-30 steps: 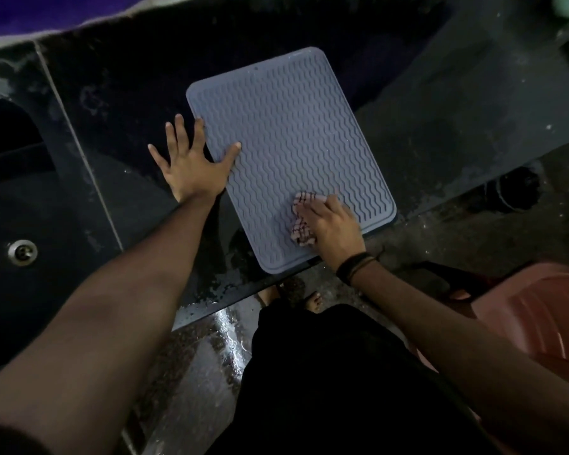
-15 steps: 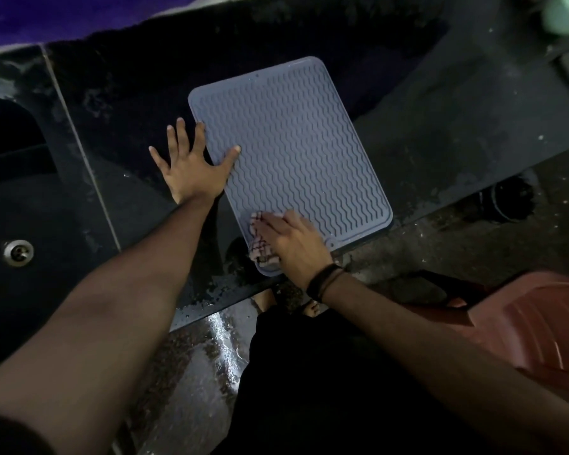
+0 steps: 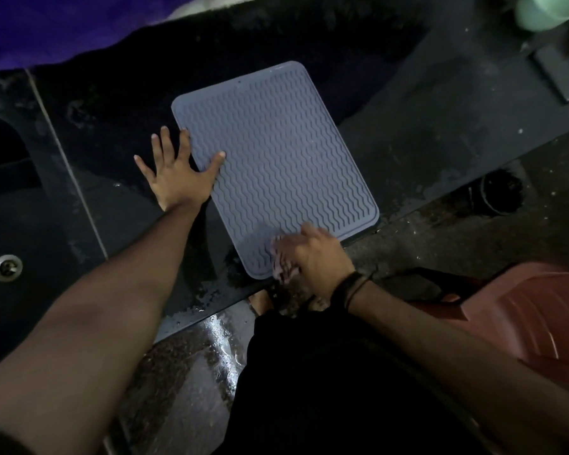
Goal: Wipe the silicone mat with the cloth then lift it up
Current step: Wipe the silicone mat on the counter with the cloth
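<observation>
Head view: your left hand (image 3: 174,178) lies flat, fingers spread, thumb on the silicone mat (image 3: 276,159) lying on the dark surface (image 3: 424,133); your right hand (image 3: 312,257) grips the cloth (image 3: 283,261) at the mat's near edge.

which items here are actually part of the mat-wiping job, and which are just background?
In the job:
silicone mat
cloth, blurred, under the right hand
left hand, flat, thumb on the mat's edge

Lying about:
dark counter
sink drain
reddish plastic chair
pale green object, top right
</observation>
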The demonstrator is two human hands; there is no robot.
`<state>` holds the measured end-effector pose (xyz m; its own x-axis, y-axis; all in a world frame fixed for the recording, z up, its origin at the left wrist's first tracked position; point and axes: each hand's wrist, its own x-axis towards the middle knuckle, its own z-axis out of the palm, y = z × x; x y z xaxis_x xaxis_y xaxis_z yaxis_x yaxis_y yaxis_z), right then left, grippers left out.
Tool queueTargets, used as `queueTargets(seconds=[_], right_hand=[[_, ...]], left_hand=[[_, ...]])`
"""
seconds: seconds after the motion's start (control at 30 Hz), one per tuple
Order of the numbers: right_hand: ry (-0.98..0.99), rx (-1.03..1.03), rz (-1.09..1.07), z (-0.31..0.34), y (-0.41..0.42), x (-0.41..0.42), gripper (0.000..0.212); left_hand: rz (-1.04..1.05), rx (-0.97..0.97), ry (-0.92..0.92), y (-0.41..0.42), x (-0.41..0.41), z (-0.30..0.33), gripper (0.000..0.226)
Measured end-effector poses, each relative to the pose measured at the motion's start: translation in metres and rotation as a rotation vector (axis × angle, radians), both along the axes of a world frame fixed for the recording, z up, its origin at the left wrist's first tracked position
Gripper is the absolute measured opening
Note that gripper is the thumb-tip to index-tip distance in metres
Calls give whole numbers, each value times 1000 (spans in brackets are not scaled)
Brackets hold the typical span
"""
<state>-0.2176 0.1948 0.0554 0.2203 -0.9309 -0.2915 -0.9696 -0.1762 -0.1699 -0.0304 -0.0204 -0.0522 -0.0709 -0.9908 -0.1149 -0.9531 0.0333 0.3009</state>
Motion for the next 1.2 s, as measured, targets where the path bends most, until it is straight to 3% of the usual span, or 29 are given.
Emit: queueTargets(seconds=[0.13,0.27,0.4,0.53,0.7,0.8,0.93,1.03,1.2], right_hand=[[12,-133,-188,-6,-70,-30,60],[62,16,-187,-30,-112,-42,72],[32,-75,-164,-42,-64,-50,74],[-7,-205,-120,-38,-3,-68,54],[32,-39,-34,-18,18,-83,48],[-19,0,-96,-2,-13,-89,42],[-101,-152,-180,-1,-98,-87,58],[-72,-94,-153,-19,-161,-77,65],[17,-66,-90,-48,-146,-71,65]], left_hand=[[10,2,-10,1,-1,1,100],[19,-6,-5,1,-1,1,98],[32,-4,-13,1,-1,1,97],[34,10,-24,2,-3,4,97],[27,14,-32,2,-4,8,95],[32,21,-38,2,-4,6,96],[42,36,-50,1,-4,7,97],[52,35,-47,1,-5,9,96],[59,34,-46,0,-5,7,95]])
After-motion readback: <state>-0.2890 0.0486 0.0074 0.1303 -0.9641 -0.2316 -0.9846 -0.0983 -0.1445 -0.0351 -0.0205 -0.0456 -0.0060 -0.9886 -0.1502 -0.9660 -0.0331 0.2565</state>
